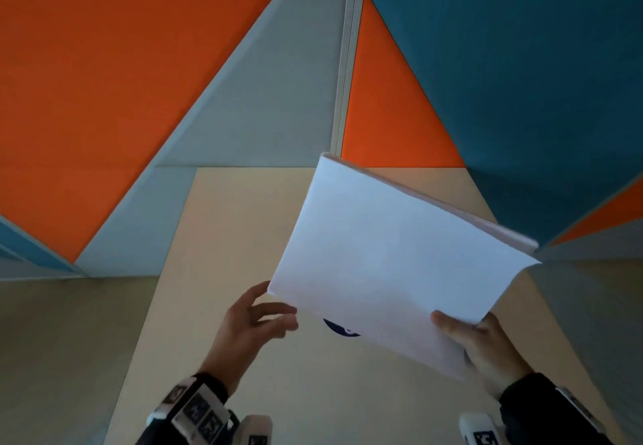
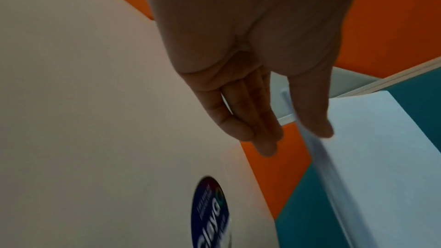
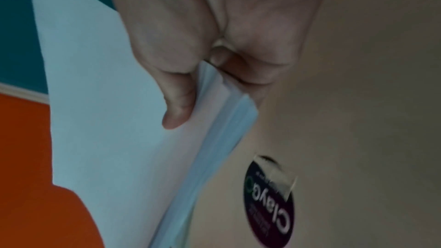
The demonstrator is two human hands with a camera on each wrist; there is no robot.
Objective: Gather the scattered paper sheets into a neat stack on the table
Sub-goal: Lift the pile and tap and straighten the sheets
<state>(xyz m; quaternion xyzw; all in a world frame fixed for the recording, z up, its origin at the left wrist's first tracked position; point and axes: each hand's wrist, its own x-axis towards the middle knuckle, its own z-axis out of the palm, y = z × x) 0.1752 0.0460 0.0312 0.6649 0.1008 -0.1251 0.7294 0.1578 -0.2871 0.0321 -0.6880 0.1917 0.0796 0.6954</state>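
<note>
A stack of white paper sheets (image 1: 393, 256) is held tilted above the beige table (image 1: 222, 236). My right hand (image 1: 480, 350) grips its near right corner, thumb on top and fingers underneath; the right wrist view shows the thumb (image 3: 177, 108) pressing the top sheet of the stack (image 3: 114, 120). My left hand (image 1: 257, 316) is at the stack's left corner with fingers nearly straight. In the left wrist view its thumb (image 2: 312, 112) lies over the edge of the stack (image 2: 377, 148) while the other fingers (image 2: 255, 123) stay off the paper.
A round dark blue sticker (image 1: 339, 328) lies on the table under the stack, also seen as the sticker (image 2: 210, 212) and the sticker (image 3: 269, 201). Orange, grey and teal partition panels (image 1: 139, 62) wall in the table at the back and sides.
</note>
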